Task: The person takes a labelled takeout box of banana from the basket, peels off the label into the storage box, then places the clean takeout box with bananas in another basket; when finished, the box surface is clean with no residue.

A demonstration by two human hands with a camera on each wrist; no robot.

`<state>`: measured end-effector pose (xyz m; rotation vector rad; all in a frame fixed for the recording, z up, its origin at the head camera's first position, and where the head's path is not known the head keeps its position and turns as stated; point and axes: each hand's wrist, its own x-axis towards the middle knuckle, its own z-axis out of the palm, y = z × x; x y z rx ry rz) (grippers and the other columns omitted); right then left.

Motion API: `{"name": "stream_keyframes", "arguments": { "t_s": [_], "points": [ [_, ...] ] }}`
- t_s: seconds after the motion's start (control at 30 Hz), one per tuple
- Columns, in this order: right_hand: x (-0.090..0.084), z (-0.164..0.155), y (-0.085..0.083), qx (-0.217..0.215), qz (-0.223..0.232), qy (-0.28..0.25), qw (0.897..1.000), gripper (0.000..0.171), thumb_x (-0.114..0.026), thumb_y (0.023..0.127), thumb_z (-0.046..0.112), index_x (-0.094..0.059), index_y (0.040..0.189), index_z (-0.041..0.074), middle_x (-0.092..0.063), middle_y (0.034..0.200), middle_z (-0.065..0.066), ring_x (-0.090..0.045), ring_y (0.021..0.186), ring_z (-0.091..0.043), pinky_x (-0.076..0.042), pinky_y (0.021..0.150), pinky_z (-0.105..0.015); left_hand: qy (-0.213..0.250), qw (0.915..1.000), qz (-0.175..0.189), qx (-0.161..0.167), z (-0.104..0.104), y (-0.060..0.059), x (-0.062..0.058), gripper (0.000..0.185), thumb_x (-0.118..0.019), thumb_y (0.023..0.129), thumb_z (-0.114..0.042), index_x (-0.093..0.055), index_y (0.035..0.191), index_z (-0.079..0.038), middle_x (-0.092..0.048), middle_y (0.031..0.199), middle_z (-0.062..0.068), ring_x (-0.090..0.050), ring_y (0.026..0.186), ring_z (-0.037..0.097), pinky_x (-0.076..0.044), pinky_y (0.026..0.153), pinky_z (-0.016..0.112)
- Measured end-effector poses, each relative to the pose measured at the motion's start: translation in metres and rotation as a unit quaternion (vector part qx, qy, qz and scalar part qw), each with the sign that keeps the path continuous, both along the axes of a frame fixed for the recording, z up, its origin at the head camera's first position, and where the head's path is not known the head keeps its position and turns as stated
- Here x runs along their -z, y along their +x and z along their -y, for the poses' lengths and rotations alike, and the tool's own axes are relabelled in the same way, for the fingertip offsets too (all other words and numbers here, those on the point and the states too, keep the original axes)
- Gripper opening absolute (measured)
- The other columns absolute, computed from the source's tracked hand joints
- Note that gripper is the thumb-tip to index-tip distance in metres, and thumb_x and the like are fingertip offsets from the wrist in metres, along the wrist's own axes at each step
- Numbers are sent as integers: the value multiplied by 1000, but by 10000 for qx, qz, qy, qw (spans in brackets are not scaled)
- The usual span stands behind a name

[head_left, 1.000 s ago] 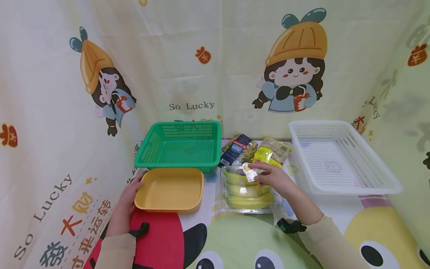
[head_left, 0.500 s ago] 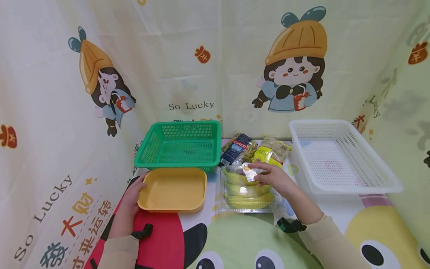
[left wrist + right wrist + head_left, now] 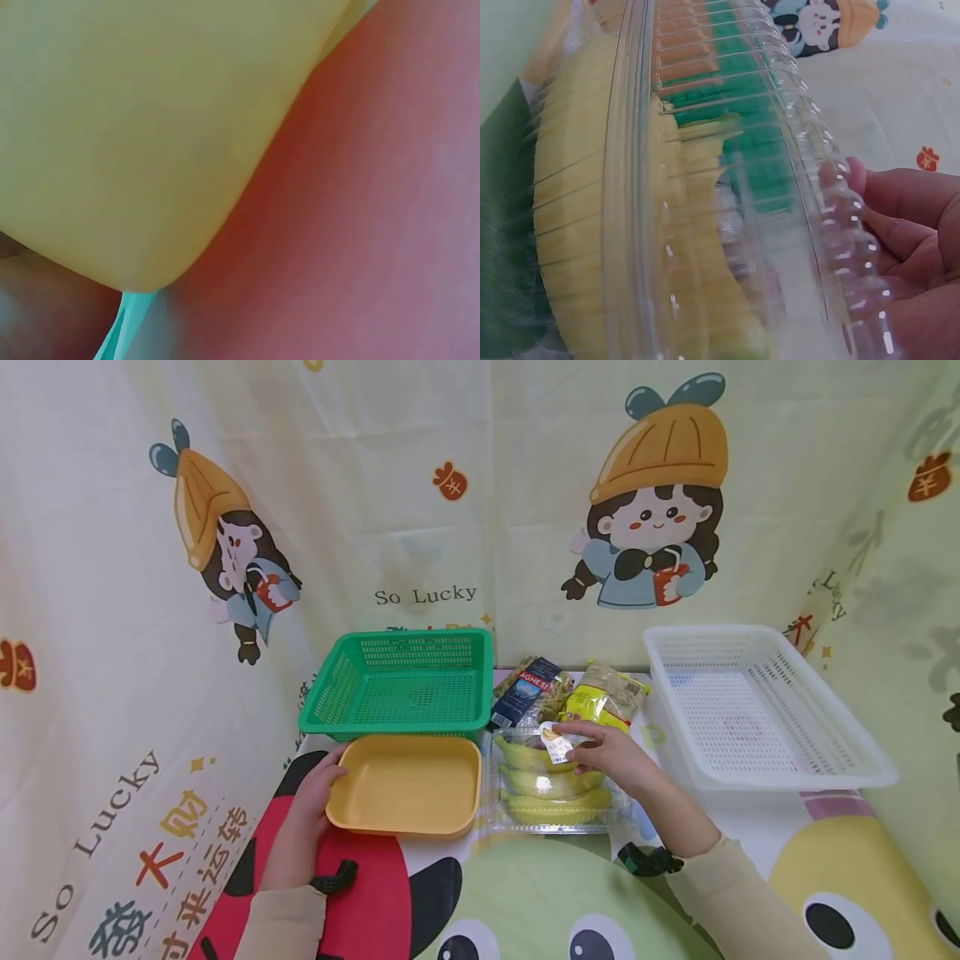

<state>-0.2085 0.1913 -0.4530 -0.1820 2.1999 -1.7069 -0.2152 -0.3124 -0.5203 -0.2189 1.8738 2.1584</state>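
In the head view my left hand (image 3: 309, 800) grips the left rim of a yellow plastic tray (image 3: 405, 785), thumb over the edge. The left wrist view is filled by the tray's yellow wall (image 3: 135, 135) with skin on both sides. To its right lies a clear clamshell box (image 3: 495, 814) of bananas (image 3: 551, 783), its lid closed. My right hand (image 3: 611, 760) touches the top of the lid beside a white price label (image 3: 556, 745), index finger stretched out. Up close, the right wrist view shows the fingertips at the lid's ribbed face (image 3: 840, 210).
Behind the tray stands a green basket (image 3: 420, 693), and a white basket (image 3: 780, 727) is at the right. A blue AGNESI pasta bag (image 3: 525, 693) and a yellow-labelled bag (image 3: 606, 697) lie behind the bananas. A printed curtain (image 3: 510, 543) surrounds the table.
My left hand has slid the yellow tray to the right, closer to the banana box. My right hand stays in place on the lid.
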Motion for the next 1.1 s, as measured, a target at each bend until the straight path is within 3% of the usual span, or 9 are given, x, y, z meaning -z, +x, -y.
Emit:
{"name": "stream_keyframes", "arguments": {
  "t_s": [0.13,0.4,0.6,0.7,0.87,1.1],
  "points": [
    [-1,0,-1,-39,-21,48,10000,49,-68,92,11,-58,140,16,-27,162,-14,-66,102,-32,-60,80,-39,-24,9999,96,-117,-2,-1,3,55,-32,104,-12,-24,158,-22,-34,148,-2,-52,114,5,-50,92,16],
    [-18,3,-5,-105,-282,293,9991,45,-70,91,15,-61,136,21,-56,140,-11,-64,100,-44,-60,75,-35,148,9999,3,-70,-1,1,7,55,-31,104,-14,-23,158,-22,-34,146,-5,-46,120,9,-49,95,15],
    [-37,13,-14,-374,-354,524,9973,44,-68,92,18,-61,135,27,-56,141,-5,-64,86,-37,-58,77,-37,569,9983,-111,18,-4,1,10,55,-25,106,-12,-19,159,-23,-20,160,-2,-39,127,8,-47,96,13],
    [-42,24,-20,-535,-344,599,9962,43,-69,92,17,-62,134,28,-56,141,-4,-65,88,-35,-59,77,-36,716,9971,-230,113,-4,3,9,55,-22,107,-11,-14,160,-22,-11,165,-1,-39,128,5,-46,97,13],
    [-46,49,-26,-822,-249,491,9951,42,-69,92,14,-64,132,28,-56,138,-3,-64,84,-27,-59,75,-33,808,9956,-402,268,-6,7,4,56,-21,107,-8,-12,160,-19,-8,166,1,-40,129,2,-45,99,13],
    [-43,89,-32,-1264,-123,498,9906,38,-70,91,17,-68,125,33,-61,128,-5,-62,72,-19,-58,82,-49,934,9947,-332,265,-7,11,-4,56,-23,106,-9,-13,160,-21,-9,166,2,-42,127,4,-47,98,14]
  ]
}}
